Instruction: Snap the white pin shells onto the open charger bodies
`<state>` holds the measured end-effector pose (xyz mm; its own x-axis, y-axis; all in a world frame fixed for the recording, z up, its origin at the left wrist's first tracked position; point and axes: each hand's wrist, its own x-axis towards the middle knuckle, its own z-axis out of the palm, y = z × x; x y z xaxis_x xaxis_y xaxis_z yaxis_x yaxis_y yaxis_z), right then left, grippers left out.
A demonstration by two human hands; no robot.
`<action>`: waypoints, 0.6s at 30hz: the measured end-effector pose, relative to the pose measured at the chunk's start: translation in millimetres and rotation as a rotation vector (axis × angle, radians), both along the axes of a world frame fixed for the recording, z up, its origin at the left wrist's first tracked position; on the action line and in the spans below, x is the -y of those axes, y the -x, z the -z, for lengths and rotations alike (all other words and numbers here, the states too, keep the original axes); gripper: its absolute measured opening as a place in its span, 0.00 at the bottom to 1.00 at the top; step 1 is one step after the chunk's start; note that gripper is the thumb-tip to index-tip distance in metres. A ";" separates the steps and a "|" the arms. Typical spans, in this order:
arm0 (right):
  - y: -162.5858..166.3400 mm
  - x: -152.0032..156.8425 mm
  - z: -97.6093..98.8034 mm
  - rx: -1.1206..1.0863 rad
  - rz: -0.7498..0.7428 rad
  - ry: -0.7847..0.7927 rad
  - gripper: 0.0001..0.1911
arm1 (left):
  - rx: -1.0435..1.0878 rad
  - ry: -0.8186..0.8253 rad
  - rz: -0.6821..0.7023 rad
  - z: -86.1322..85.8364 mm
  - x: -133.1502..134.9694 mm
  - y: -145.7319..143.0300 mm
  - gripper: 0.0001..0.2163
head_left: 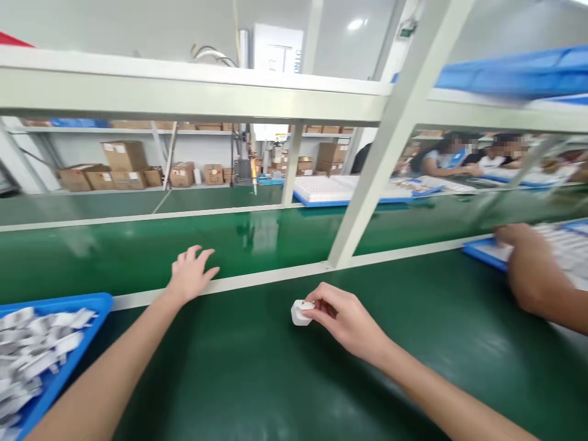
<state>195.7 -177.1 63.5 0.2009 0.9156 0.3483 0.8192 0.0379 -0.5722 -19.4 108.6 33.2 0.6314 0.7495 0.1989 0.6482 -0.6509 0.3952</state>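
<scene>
My right hand pinches a small white plastic part that rests on the green table, near the white rail. My left hand reaches forward with fingers spread, palm down over the white rail at the edge of the green conveyor belt; it holds nothing.
A blue tray of several small white parts sits at the left front. A co-worker's hand at the right touches another blue tray of white parts. A white frame post slants up from the rail. Other people work beyond the belt.
</scene>
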 end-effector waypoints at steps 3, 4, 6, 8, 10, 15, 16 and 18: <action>3.0 25.1 5.3 -0.003 -0.017 -0.199 0.09 | -0.068 -0.038 0.035 21.8 -5.9 -5.6 0.16; 5.6 29.5 7.0 -0.008 -0.027 -0.282 0.06 | -0.081 -0.058 0.031 28.1 -5.8 -5.6 0.18; 11.4 34.2 8.4 0.000 -0.054 -0.442 0.02 | -0.103 -0.093 -0.015 37.0 -5.9 -3.1 0.21; 16.5 36.4 6.5 0.060 -0.093 -0.566 0.05 | -0.129 -0.117 -0.037 40.7 -8.5 0.9 0.22; 19.7 39.0 2.0 0.141 -0.135 -0.652 0.08 | -0.148 -0.144 -0.022 40.7 -12.6 5.1 0.23; 21.9 53.5 -12.3 0.327 -0.181 -0.741 0.12 | -0.131 -0.250 0.096 33.8 -5.6 16.3 0.24; 22.5 57.1 -15.1 0.371 -0.192 -0.736 0.14 | -0.118 -0.293 0.161 32.1 1.1 19.0 0.24; 23.7 63.0 -20.0 0.454 -0.218 -0.712 0.15 | -0.094 -0.396 0.302 28.7 19.6 24.6 0.24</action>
<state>172.0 -240.1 83.5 -0.2510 0.4519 0.8560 0.8951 0.4451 0.0275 -44.1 89.0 4.4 0.8374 0.4088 0.3628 0.4285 -0.9031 0.0286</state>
